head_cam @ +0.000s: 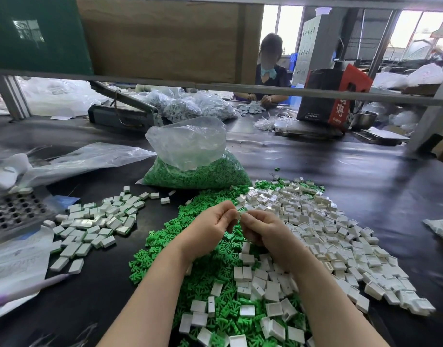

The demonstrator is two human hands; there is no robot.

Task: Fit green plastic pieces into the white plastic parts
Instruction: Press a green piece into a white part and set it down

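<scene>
Head view: a small white part is pinched between the fingertips of both hands, raised above the heaps; whether a green piece sits in it cannot be told. Left hand and right hand have fingers curled round it. Loose green pieces lie beneath, unfilled white parts spread to the right. A smaller pile of finished parts lies left. Judged early: most stock remains, with a bag of green pieces untouched behind.
</scene>
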